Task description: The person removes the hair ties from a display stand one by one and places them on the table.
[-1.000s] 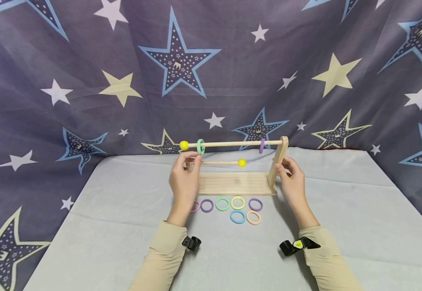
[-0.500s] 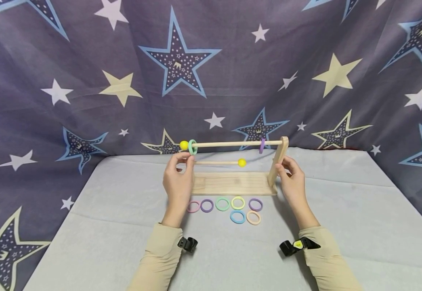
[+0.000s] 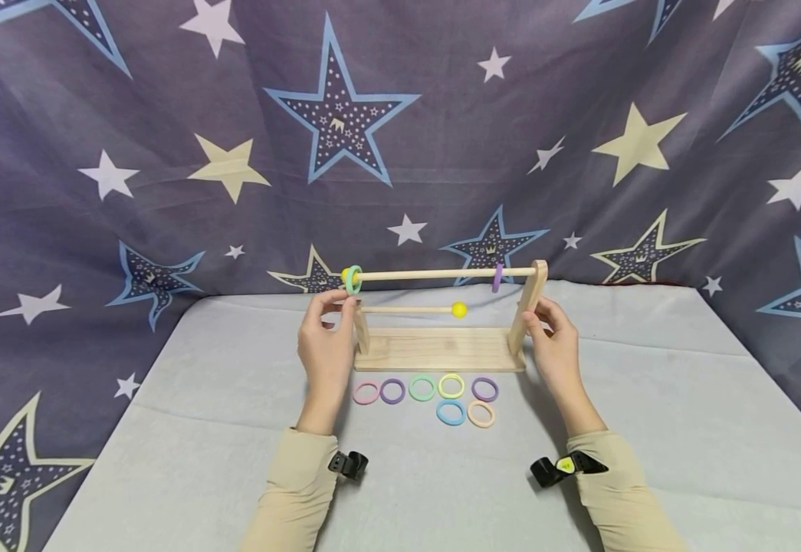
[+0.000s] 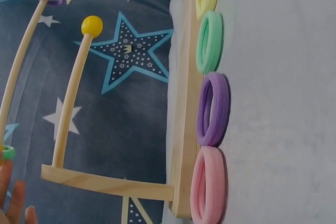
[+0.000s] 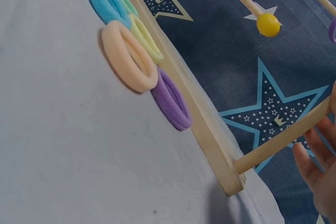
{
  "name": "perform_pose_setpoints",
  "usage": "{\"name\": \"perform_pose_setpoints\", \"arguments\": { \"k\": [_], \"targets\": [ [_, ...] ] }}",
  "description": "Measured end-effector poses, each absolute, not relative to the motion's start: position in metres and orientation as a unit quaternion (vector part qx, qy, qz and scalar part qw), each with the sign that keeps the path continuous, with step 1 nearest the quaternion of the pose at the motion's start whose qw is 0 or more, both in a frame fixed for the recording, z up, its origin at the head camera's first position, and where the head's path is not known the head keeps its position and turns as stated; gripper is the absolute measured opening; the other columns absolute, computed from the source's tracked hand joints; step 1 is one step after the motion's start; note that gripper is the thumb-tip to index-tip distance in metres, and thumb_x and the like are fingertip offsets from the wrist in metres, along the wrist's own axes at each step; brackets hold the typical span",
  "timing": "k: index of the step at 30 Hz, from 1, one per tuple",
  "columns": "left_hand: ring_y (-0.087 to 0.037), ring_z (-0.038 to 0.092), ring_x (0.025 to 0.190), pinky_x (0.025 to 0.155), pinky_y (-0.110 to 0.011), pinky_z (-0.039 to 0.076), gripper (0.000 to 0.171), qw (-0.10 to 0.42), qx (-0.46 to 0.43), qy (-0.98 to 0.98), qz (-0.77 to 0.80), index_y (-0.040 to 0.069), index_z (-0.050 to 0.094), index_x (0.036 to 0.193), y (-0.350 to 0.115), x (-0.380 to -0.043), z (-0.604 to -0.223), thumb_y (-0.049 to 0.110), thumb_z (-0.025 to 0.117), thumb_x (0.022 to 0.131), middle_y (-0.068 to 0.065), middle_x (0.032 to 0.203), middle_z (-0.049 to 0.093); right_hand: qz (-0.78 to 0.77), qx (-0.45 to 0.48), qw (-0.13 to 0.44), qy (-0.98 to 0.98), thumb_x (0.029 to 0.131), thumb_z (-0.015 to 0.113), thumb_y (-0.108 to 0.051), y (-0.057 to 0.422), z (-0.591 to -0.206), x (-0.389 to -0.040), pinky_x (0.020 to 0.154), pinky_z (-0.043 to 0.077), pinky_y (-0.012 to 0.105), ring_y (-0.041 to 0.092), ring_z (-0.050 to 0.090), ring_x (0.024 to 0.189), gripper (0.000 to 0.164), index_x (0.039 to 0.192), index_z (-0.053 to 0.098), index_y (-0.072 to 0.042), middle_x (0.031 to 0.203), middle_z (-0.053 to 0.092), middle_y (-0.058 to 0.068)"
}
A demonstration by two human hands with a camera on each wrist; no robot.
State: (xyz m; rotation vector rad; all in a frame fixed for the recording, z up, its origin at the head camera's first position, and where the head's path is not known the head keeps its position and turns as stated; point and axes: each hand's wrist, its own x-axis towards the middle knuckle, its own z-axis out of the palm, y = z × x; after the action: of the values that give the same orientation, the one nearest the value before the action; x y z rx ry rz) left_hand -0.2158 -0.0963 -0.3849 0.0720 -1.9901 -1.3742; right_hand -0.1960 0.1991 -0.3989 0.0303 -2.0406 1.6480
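Note:
My left hand pinches a green hair tie at the left end of the upper rod. The tie overlaps the yellow ball there; I cannot tell whether it is fully around it. A purple hair tie hangs near the right end of that rod. With thumb and fingers my right hand grips the tall right post of the wooden stand. In the left wrist view, only some fingertips show beside the green tie.
In front of the stand lie several hair ties, among them a pink one, a blue one and a peach one. A lower rod ends in a yellow ball. A starred curtain hangs behind the grey-covered table.
My left hand has moved left, drawing the green hair tie along the upper rod to its yellow ball. The stand's left post has come into sight. My right hand stays on the right post.

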Motion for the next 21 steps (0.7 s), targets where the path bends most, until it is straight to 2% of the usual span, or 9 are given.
{"name": "perform_pose_setpoints", "arguments": {
  "k": [5,8,15,21],
  "targets": [
    [-0.018,0.064,0.086,0.072,-0.029,0.043,0.013,0.354,0.030,-0.771,-0.529,0.012,0.071,0.101,-0.100,-0.216,-0.383,0.019,0.073,0.090,-0.003,0.092,0.072,0.606,0.007,0.259,-0.752,0.095,0.061,0.001,0.198,-0.399,-0.196,0.074,0.049,0.012,0.002,0.058,0.093,0.031,0.123,0.059,0.014,0.103,0.059,-0.003],
    [-0.018,0.064,0.087,0.073,-0.030,0.043,0.013,0.354,0.030,-0.773,-0.526,0.012,0.071,0.101,-0.102,-0.217,-0.381,0.020,0.073,0.091,-0.004,0.092,0.072,0.606,0.006,0.257,-0.752,0.096,0.061,0.001,0.198,-0.399,-0.195,0.075,0.049,0.012,0.001,0.058,0.093,0.031,0.123,0.059,0.014,0.102,0.059,-0.006],
    [-0.023,0.064,0.089,0.073,-0.031,0.043,0.014,0.349,0.030,-0.771,-0.532,0.011,0.071,0.101,-0.108,-0.216,-0.379,0.021,0.074,0.091,-0.005,0.093,0.071,0.608,0.005,0.253,-0.752,0.096,0.061,0.000,0.197,-0.400,-0.195,0.075,0.049,0.012,0.001,0.058,0.093,0.030,0.123,0.058,0.014,0.102,0.059,-0.003],
    [-0.021,0.062,0.092,0.075,-0.031,0.042,0.016,0.339,0.004,-0.770,-0.540,0.010,0.071,0.102,-0.115,-0.213,-0.378,0.021,0.074,0.091,-0.006,0.097,0.070,0.607,0.005,0.255,-0.753,0.096,0.061,0.000,0.197,-0.400,-0.196,0.075,0.049,0.012,0.002,0.057,0.093,0.031,0.123,0.058,0.014,0.105,0.060,0.004]
  ]
}}
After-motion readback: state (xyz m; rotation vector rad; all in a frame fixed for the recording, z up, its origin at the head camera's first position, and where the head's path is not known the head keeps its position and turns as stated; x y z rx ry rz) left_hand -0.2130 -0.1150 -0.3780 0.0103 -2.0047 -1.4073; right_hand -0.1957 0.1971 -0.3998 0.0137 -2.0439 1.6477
